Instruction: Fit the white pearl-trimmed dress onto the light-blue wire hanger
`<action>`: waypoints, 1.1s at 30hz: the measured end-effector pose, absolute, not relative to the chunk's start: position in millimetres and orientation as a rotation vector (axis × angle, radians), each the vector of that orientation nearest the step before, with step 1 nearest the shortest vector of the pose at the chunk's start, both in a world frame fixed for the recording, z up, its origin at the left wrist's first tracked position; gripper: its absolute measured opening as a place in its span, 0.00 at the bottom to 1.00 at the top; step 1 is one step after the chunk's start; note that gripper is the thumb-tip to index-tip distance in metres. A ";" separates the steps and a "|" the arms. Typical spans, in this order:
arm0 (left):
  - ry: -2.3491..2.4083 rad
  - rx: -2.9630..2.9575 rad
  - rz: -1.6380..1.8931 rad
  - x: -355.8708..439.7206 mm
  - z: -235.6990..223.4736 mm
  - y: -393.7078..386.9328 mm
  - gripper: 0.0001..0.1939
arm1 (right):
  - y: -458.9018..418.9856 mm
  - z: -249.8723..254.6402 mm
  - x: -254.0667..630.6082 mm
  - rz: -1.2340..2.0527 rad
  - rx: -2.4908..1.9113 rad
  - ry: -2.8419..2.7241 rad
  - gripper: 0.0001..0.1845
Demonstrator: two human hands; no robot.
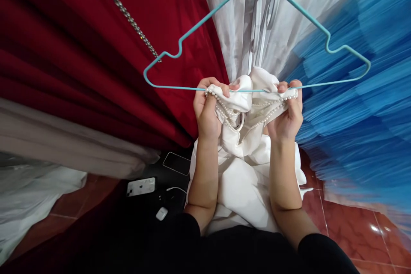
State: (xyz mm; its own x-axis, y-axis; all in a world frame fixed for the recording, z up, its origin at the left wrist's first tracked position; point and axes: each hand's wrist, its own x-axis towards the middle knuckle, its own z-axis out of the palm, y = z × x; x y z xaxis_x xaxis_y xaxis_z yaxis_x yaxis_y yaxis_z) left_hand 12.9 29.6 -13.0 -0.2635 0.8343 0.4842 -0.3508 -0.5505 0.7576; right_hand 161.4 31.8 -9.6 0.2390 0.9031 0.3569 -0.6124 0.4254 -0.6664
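Between the red drape [144, 17] and the blue tulle [359, 85]: a white garment [247, 184] lies bunched over the person's lap and forearms, its gathered top raised to a pale-blue hanger [218, 8].
Left grip: the left hand [208, 113] pinches one end of the pearl trim [270, 116], fingers over the hanger's lower bar, thumb below.
Right grip: the right hand [289, 117] does much the same at the other end, holding cloth and pearls close under the bar.
Pearl top: spread between the two hands, strands sagging in loops, the edge level with the bar.
Done, by the look of it: both ends of the top are found, pulled apart and brought up to the hanger.
Left, I would judge: the notches and sloping shoulders carry no cloth, so the garment hardly seems to hang by itself; the hands appear to bear its weight.
Lower bar: it crosses in front of the bunched fabric; whether any cloth wraps round it, I cannot tell from here.
Hanger's hook: out of sight above.
Black surface [141, 216]: off to the person's left, with a phone [141, 186] and a small white case [161, 213] lying untouched.
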 end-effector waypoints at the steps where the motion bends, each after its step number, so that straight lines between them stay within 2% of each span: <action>1: 0.688 1.164 1.904 11.7 -17.0 29.0 0.13 | 33.3 -11.4 162.0 1.068 -0.436 -0.803 0.06; 9: 1.290 0.993 2.365 -61.6 -58.6 41.6 0.05 | 44.7 -12.3 181.1 0.961 -0.518 -0.878 0.09; 12: 1.355 1.028 2.477 -101.1 -38.0 44.1 0.07 | 43.5 -10.8 186.0 0.956 -0.517 -0.893 0.08; 15: 1.404 1.218 2.484 -119.0 1.6 43.3 0.11 | 41.5 -9.6 184.4 0.951 -0.505 -0.890 0.07; 20: 1.344 1.659 2.276 -95.0 59.5 48.6 0.15 | 39.6 -10.2 176.6 0.922 -0.552 -0.865 0.09; 24: 1.196 1.786 2.236 -54.9 78.6 43.7 0.15 | 38.1 -11.6 175.0 0.941 -0.549 -0.870 0.09; 28: 1.027 1.703 2.138 -25.2 63.1 16.1 0.04 | 39.4 -11.7 177.6 0.929 -0.574 -0.866 0.11; 30: 1.034 1.595 1.940 -18.5 40.6 4.0 0.12 | 41.4 -12.2 179.1 0.927 -0.560 -0.864 0.12; 33: 1.080 1.429 1.297 -12.1 1.5 2.7 0.24 | 44.1 -14.2 180.0 0.948 -0.510 -0.864 0.11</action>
